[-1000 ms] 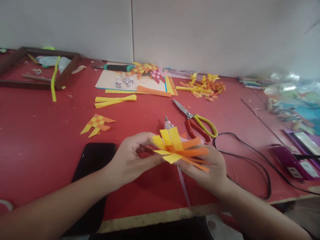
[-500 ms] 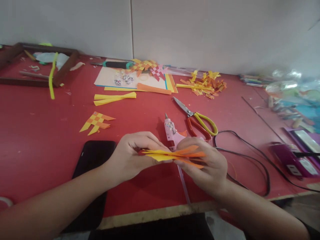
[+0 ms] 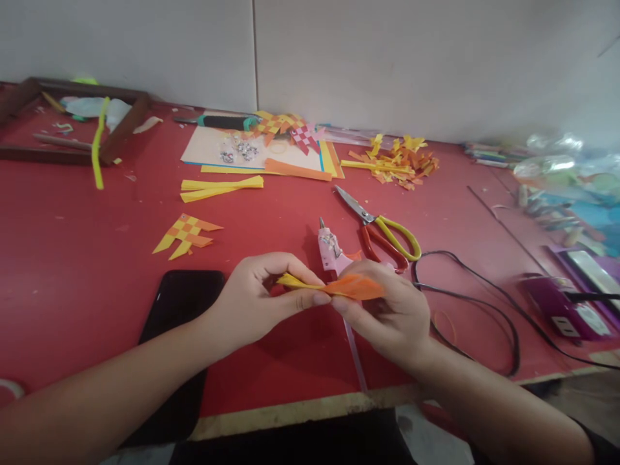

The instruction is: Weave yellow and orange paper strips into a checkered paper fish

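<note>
Between both hands is a bundle of yellow and orange paper strips (image 3: 356, 286), pinched near its middle above the table's front part. My left hand (image 3: 271, 290) is closed on the yellow side, its thumb lying along the near edge. On the orange side my right hand (image 3: 392, 307) pinches with thumb and fingers. How the strips are joined is hidden by the fingers. Just beyond the hands lies a pink glue gun (image 3: 332, 252), partly covered by my right hand. Scissors (image 3: 375, 223) with one red and one yellow handle lie open behind it.
A black phone (image 3: 179, 310) lies by my left forearm. Farther off are a woven paper fish (image 3: 186, 234), yellow strips (image 3: 220, 188), paper sheets (image 3: 208, 148), paper scraps (image 3: 400, 161) and a brown frame (image 3: 130, 129). A black cord (image 3: 516, 323) and purple power box (image 3: 566, 310) are at right.
The paper bundle has turned in my fingers; its fanned strip ends now lie closer together, showing a broader orange face. My left thumb now shows on the near side.
</note>
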Motion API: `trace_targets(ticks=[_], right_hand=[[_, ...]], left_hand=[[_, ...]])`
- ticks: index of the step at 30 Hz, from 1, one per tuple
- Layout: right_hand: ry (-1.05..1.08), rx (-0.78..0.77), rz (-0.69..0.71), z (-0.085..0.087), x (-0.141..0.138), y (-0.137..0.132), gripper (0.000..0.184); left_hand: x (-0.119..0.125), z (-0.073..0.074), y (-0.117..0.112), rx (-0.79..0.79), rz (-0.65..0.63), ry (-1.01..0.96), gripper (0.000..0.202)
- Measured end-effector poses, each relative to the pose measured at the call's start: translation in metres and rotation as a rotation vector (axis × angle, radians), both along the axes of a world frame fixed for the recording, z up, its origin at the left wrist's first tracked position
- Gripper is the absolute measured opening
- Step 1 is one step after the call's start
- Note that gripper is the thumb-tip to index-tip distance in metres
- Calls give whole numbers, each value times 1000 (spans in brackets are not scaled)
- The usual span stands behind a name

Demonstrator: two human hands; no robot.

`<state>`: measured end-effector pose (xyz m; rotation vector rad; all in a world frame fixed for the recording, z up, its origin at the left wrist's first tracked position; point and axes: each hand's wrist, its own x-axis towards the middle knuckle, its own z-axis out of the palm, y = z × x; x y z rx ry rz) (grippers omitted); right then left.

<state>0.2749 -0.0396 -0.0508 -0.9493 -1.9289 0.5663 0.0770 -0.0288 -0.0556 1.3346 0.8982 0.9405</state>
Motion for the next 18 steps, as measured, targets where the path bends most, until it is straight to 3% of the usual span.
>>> trace_targets(ticks=[5,11,18], right_hand=[[-30,13,24,1,0,-1,7],[-108,-12,8,-1,1,-2,6],[-46,-44,9,0,3,-2,2]], left_hand=[[-2,0,-2,11,-62,66,16],[-1,0,1,99,-38,94,9],[-2,-2,2,-12,6,28,12]])
